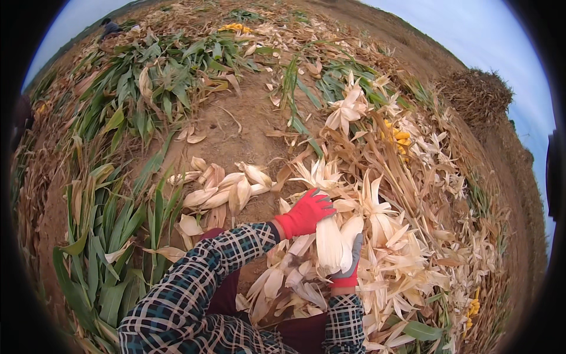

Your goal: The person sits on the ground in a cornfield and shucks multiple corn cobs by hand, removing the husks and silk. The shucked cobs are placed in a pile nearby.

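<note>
Gripping pale corn husks (330, 246), left hand (304, 214) knuckles-up, right hand (350, 268) cupping the near end

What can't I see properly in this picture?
In the head view:
Left hand: palm hidden by its back.
Right hand: some fingers behind the pale husks.
Inside those husks: covered by outer leaves.
Distant person: too small for details.
Dark shape: cut off by round left edge.

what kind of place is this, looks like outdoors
Most likely a corn field at harvest: pale husks lie heaped on the ground, bright yellow cobs show among the dry leaves, and bare brown soil lies between the piles.
</note>
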Action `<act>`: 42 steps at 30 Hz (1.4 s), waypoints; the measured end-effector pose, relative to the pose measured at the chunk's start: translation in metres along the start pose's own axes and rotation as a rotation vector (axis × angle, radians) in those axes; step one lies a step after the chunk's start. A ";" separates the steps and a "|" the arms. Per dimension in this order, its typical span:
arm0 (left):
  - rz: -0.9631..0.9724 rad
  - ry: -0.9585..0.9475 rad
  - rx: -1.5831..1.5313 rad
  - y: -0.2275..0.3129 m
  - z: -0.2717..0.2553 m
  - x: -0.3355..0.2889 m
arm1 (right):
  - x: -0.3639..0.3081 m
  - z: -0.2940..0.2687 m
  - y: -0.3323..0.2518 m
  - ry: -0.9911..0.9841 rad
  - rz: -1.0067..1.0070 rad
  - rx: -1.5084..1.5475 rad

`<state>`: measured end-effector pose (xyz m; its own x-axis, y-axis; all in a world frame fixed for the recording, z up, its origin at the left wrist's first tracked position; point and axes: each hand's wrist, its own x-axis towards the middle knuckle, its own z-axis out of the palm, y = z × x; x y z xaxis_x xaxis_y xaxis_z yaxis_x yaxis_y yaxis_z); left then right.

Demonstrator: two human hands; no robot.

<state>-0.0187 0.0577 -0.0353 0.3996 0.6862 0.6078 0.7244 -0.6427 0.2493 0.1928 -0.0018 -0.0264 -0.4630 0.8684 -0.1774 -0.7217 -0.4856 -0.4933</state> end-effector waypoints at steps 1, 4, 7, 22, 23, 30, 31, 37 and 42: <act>-0.063 0.052 0.058 -0.004 -0.003 -0.001 | 0.002 0.003 -0.002 0.094 -0.076 -0.064; -0.539 -0.184 -0.119 -0.034 -0.005 0.004 | 0.009 -0.019 -0.018 0.363 -0.365 -0.152; -0.915 -0.373 -0.042 -0.055 -0.004 0.003 | 0.007 -0.004 -0.032 0.350 -0.507 -0.074; -0.681 -0.405 -1.614 0.057 0.027 0.001 | 0.029 -0.009 -0.010 0.300 -0.659 -0.383; -0.713 -0.384 -1.673 0.056 0.031 -0.010 | 0.029 0.009 -0.002 0.315 -0.633 -0.406; -0.491 -0.299 -1.171 0.052 0.010 -0.010 | 0.025 0.040 -0.008 0.312 -0.882 -0.701; -0.475 -0.301 -1.128 0.051 0.008 -0.010 | 0.025 0.038 -0.013 0.308 -0.893 -0.681; -0.414 -0.351 -0.782 0.033 -0.004 -0.017 | 0.017 0.043 -0.042 0.395 -0.939 -0.827; -0.380 -0.285 -0.449 0.020 -0.008 -0.020 | 0.010 0.019 -0.060 0.444 -0.775 -0.843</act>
<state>-0.0164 0.0287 -0.0367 0.3398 0.9174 0.2074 0.5639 -0.3751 0.7357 0.2218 0.0337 0.0179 0.2749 0.9373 0.2141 -0.0935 0.2477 -0.9643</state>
